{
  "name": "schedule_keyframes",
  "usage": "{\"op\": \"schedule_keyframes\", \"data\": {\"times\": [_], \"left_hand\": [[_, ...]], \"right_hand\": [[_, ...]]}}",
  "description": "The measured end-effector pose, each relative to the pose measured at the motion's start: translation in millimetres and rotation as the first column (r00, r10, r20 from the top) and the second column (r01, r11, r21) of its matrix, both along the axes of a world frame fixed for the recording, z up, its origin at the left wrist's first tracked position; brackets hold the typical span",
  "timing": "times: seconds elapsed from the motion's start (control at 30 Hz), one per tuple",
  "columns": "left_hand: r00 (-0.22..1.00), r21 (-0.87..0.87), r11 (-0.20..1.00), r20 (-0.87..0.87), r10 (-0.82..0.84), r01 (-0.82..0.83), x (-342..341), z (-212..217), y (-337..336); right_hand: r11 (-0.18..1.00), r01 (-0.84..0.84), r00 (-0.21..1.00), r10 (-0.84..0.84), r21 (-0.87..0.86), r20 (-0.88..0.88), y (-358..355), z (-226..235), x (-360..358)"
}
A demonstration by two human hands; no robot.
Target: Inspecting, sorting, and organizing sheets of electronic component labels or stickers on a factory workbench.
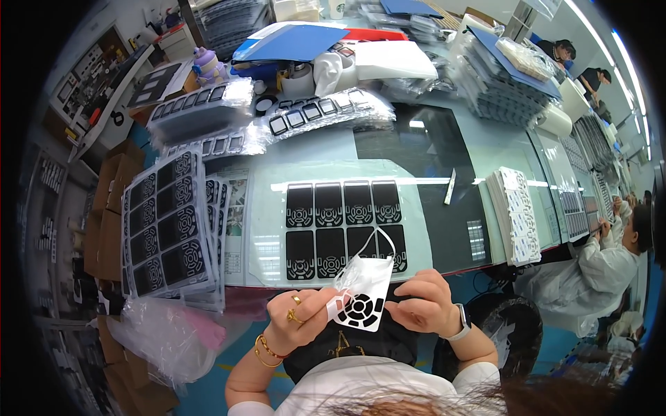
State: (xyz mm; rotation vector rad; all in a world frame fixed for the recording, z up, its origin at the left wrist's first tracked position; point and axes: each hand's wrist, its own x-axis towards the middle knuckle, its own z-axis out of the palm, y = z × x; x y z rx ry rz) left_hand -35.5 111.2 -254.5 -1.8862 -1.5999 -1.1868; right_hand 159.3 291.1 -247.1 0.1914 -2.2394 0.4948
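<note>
My left hand is closed on a white die-cut sheet at the near edge of the table. Ring-shaped openings show dark through the sheet's lower part, and a thin white strip loops up from its top. Part of it looks crumpled and translucent by my left fingertips. My right hand is beside the sheet's right edge, fingers curled and thumb drawn in; what they pinch, if anything, is hidden. Beyond both hands, several black die-cut panels lie in two rows on the pale green mat. The sheet's loop overlaps the near row.
Stacked black panel sheets stand at left, near a clear plastic bag. A white-handled cutter rests on the dark board. White sheets are piled at right. Wrapped parts fill the back. A co-worker sits at right.
</note>
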Motion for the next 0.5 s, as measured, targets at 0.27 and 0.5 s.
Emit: {"op": "schedule_keyframes", "data": {"times": [0.27, 0.5], "left_hand": [[0.999, -0.092, 0.995, 0.006, -0.045, 0.045, 2, 2, -3], [0.999, -0.188, 0.981, 0.026, -0.043, 0.047, 3, 9, -4]], "right_hand": [[0.988, 0.158, 0.983, -0.157, 0.003, 0.096, 9, 25, -8], [0.985, 0.08, 0.976, -0.109, 0.156, 0.19, 12, 29, -17]]}}
